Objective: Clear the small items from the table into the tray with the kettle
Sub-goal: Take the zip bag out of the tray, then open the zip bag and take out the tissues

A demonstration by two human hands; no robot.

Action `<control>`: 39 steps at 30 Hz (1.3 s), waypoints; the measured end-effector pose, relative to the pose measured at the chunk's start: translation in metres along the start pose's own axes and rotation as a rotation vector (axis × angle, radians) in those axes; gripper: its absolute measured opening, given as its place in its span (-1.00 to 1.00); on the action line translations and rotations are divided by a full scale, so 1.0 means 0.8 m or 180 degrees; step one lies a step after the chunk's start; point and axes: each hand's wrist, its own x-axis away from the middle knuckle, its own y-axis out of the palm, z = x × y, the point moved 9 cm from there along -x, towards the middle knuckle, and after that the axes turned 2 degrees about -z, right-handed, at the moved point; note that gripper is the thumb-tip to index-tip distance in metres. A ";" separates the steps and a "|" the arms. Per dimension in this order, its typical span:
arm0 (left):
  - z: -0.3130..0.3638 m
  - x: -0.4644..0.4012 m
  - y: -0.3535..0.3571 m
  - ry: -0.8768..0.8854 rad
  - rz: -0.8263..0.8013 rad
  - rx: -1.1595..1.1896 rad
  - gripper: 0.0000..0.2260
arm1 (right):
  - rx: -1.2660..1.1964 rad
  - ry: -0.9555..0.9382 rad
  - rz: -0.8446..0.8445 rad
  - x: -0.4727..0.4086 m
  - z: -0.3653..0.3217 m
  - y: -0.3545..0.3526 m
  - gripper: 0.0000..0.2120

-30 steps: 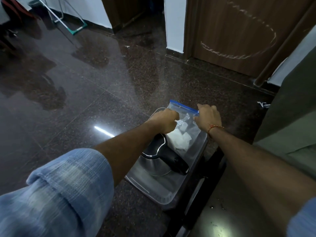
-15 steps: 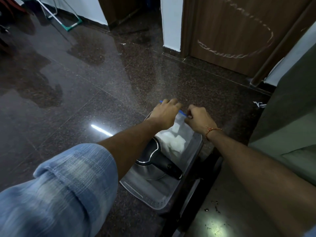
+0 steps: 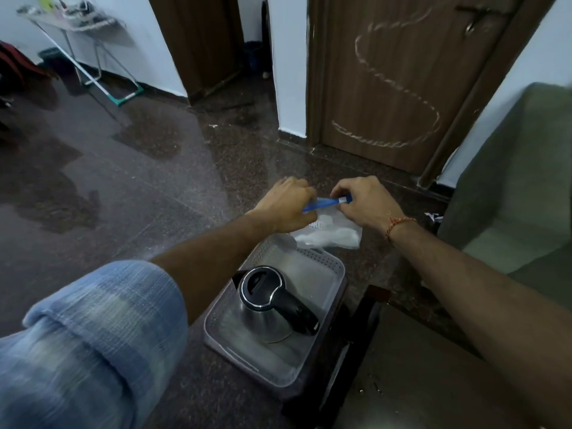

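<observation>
A clear zip bag (image 3: 332, 232) with a blue seal strip and white contents hangs above the far end of the grey plastic tray (image 3: 332, 267). My left hand (image 3: 286, 205) pinches the left end of the strip. My right hand (image 3: 362, 201) pinches the right end. The bag's lower part sags toward the tray's far rim. A steel kettle (image 3: 269, 308) with a black lid and handle stands in the tray's near half. The tray rests on the dark stone floor.
A dark table frame (image 3: 362, 335) and its top lie at the lower right, beside the tray. A green sofa (image 3: 510, 205) stands at the right. A brown door (image 3: 402, 72) with chalk marks is ahead. A metal stand (image 3: 80, 32) is at the far left.
Both hands have lifted the bag up off the tray and away from the kettle. The hands, close together half a second ago, now hold the strip's two ends apart.
</observation>
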 end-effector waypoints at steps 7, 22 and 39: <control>0.089 0.036 -0.095 0.0492 -0.0022 0.0731 -0.84 | 0.0162 -0.0024 0.0272 0.096 -0.032 -0.114 -0.85; 0.367 0.086 -0.208 0.1517 0.0439 0.0678 -0.85 | 0.1679 -0.0421 0.1097 0.390 -0.057 -0.305 -0.87; 0.786 0.149 -0.152 0.2444 0.0565 0.0721 -0.75 | 0.1447 0.0642 0.0098 0.731 0.139 -0.364 -0.71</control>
